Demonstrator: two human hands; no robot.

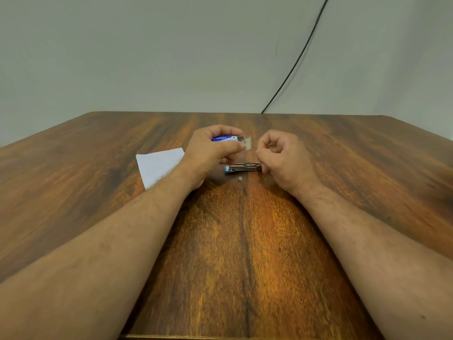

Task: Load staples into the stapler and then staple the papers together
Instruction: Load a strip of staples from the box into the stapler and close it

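Observation:
My left hand holds a small blue and white staple box above the table, its end flap open toward the right. My right hand is beside it with thumb and fingers pinched together; whether a staple strip sits between them I cannot tell. Under both hands a small stapler with a teal base lies on the table, its metal magazine exposed. A short bit of staples lies just in front of it. White folded papers rest to the left, partly under my left forearm.
The wooden table stretches wide on all sides of the hands. A black cable runs down the pale wall to the table's far edge.

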